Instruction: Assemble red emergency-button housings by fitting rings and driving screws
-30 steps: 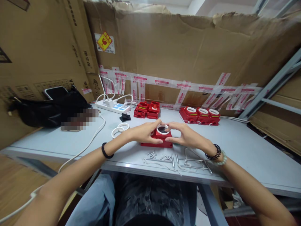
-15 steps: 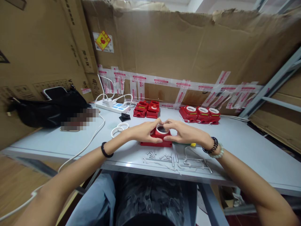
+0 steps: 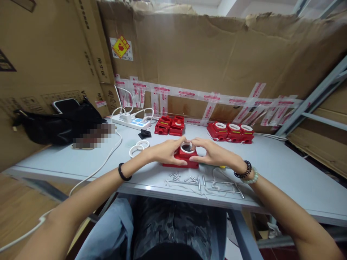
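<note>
A red plastic housing point(image 3: 181, 159) sits on the grey table point(image 3: 284, 173) in front of me, with a white ring point(image 3: 187, 147) on its round top opening. My left hand point(image 3: 165, 151) curls round the housing's left side, its fingers pressing on the ring. My right hand point(image 3: 210, 153) curls round the right side, thumb and fingers pinched on the ring's edge. Both hands meet over the ring.
Loose metal screws point(image 3: 187, 178) and wires lie near the table's front edge. Two white rings point(image 3: 138, 147) lie to the left. Red housings point(image 3: 169, 126) and three ring-topped ones point(image 3: 231, 131) stand at the back. A power strip point(image 3: 131, 122), black bag point(image 3: 58, 124) and cardboard walls surround the table.
Both hands stay on the red housing and its white ring, with only slight finger shifts. The view moved a little.
</note>
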Tool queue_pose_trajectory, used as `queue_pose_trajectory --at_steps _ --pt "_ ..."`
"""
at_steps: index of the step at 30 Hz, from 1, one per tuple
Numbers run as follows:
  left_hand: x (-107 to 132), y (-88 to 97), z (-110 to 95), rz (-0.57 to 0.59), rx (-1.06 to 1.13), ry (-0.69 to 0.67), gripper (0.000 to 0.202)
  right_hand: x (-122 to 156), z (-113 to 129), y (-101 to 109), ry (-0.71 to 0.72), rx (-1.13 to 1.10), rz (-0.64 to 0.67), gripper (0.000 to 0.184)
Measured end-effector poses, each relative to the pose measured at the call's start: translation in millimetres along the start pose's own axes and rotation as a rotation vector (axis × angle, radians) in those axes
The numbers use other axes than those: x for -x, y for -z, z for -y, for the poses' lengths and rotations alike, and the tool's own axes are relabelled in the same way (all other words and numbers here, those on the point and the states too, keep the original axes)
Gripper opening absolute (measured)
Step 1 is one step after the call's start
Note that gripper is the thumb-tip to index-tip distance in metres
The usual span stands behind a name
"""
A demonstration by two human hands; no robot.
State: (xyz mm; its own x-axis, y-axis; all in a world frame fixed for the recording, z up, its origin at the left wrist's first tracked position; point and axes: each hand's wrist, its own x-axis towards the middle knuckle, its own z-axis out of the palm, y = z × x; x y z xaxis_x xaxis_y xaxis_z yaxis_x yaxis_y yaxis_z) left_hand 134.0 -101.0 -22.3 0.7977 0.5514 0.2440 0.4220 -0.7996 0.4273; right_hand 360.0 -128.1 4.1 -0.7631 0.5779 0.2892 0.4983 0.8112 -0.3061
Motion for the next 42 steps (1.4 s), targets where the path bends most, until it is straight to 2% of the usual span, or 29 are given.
queue_pose_trajectory --at_steps 10,13,16,18,21,25,28,31,34,36,38,39,42 --pt "0.0 1.6 -1.7 0.035 -0.064 0.018 0.064 0.5 1.3 -1.7 -0.028 -0.013 -0.026 0.026" --pt "-0.3 2.8 -0.7 0.045 -0.034 0.016 0.067 5.3 3.3 11.1 -0.091 -0.029 -0.015 0.039" --pt "-0.9 3.3 1.4 0.04 -0.014 0.008 0.07 16.9 -1.3 29.5 -0.241 0.024 -0.039 0.05" --pt "-1.4 3.1 2.5 0.038 -0.007 0.006 0.071 25.2 -8.6 35.4 -0.367 0.061 0.076 0.053" --pt "-1.8 2.6 2.8 0.045 0.006 0.008 0.071 31.2 -18.7 27.8 -0.456 0.1 0.31 0.062" --pt "-1.9 3.1 1.1 0.047 0.014 -0.006 0.069 26.3 -18.2 8.7 -0.406 0.21 0.332 0.034" --pt "-2.0 4.2 0.4 0.055 0.028 -0.014 0.066 23.6 -11.6 10.8 -0.377 0.216 0.331 0.022" --pt "-2.2 5.2 1.3 0.065 0.044 -0.009 0.067 27.6 -4.7 30.1 -0.355 0.247 0.22 0.022" --pt "-2.0 5.6 3.0 0.065 0.043 -0.005 0.067 34.2 2.9 54.1 -0.355 0.24 -0.065 0.028" --pt "-1.8 5.7 3.7 0.063 0.038 -0.002 0.068 35.9 7.4 63.2 -0.406 0.12 -0.286 0.029" --pt "-1.7 5.9 3.7 0.062 0.034 0.0 0.069 33.4 9.9 62.0 -0.454 -0.051 -0.491 0.03" --pt "-1.7 6.0 3.4 0.064 0.03 0.001 0.068 30.5 10.5 57.3 -0.467 -0.175 -0.545 0.03" --pt "-2.1 6.1 1.9 0.068 0.023 -0.004 0.067 18.2 11.4 33.7 -0.502 -0.465 -0.569 0.037"
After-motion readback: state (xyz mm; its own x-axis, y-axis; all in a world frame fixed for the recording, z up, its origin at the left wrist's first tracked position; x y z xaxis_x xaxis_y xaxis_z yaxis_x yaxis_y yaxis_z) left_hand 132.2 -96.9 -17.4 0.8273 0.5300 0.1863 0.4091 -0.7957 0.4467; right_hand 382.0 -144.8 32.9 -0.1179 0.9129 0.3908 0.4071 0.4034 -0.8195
